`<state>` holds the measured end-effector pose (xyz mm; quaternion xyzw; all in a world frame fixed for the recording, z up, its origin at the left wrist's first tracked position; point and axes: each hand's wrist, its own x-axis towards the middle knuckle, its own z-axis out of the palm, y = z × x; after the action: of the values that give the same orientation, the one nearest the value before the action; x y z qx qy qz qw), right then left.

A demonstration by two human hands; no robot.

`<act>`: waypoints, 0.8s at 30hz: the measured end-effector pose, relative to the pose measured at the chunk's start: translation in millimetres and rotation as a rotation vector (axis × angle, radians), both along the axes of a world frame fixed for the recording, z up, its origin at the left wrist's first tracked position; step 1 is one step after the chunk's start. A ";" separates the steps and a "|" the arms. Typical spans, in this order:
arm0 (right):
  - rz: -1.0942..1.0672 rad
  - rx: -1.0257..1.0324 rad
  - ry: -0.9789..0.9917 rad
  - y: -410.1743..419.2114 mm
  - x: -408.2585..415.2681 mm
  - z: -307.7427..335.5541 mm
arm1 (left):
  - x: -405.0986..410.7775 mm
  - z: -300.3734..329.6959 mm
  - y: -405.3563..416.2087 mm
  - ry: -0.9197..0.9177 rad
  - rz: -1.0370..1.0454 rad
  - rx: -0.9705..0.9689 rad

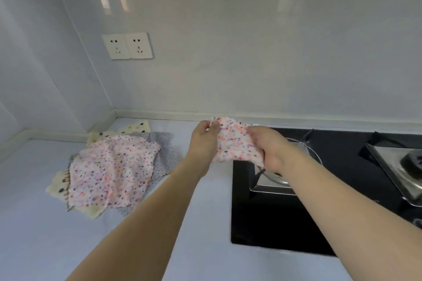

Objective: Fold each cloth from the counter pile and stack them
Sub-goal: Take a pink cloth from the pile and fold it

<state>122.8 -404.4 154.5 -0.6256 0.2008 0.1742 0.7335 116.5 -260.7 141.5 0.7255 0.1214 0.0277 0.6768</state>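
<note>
A pink speckled cloth (233, 141) hangs in the air above the counter's middle, bunched between both hands. My left hand (203, 141) pinches its upper left corner. My right hand (267, 148) grips its right side, fingers curled round the fabric. To the left, a pile of cloths (112, 166) lies spread on the white counter (34, 223): another pink speckled cloth on top, a grey patterned one and cream dotted ones under it.
A black gas hob (269, 223) sits in the counter at right, with a steel burner tray (271, 185) under my right wrist and a second burner (408, 166) at far right. A double wall socket (127, 45) is above the pile.
</note>
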 end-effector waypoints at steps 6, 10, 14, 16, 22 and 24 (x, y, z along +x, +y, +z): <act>-0.118 0.070 0.141 -74.3 -41.7 63.1 | -19.1 54.4 -61.6 0.150 -0.110 0.013; -0.202 -0.033 0.199 -127.1 -56.7 49.9 | -19.0 59.3 -123.4 0.195 -0.204 0.018; -0.289 -0.159 0.225 -202.4 -65.5 35.3 | -15.7 53.0 -197.0 0.262 -0.301 0.078; -0.308 -0.189 0.164 -248.0 -66.7 36.8 | -13.7 51.4 -236.7 0.282 -0.351 0.107; -0.352 -0.125 0.211 -390.2 -71.2 42.5 | -2.2 41.5 -361.1 0.297 -0.386 0.124; -0.332 -0.078 0.239 -428.8 -74.9 43.0 | 0.4 36.5 -397.4 0.312 -0.391 0.105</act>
<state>47.9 -833.2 197.5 -0.5868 0.3934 0.1163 0.6981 116.9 -658.1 178.0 0.7649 0.0801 -0.2100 0.6037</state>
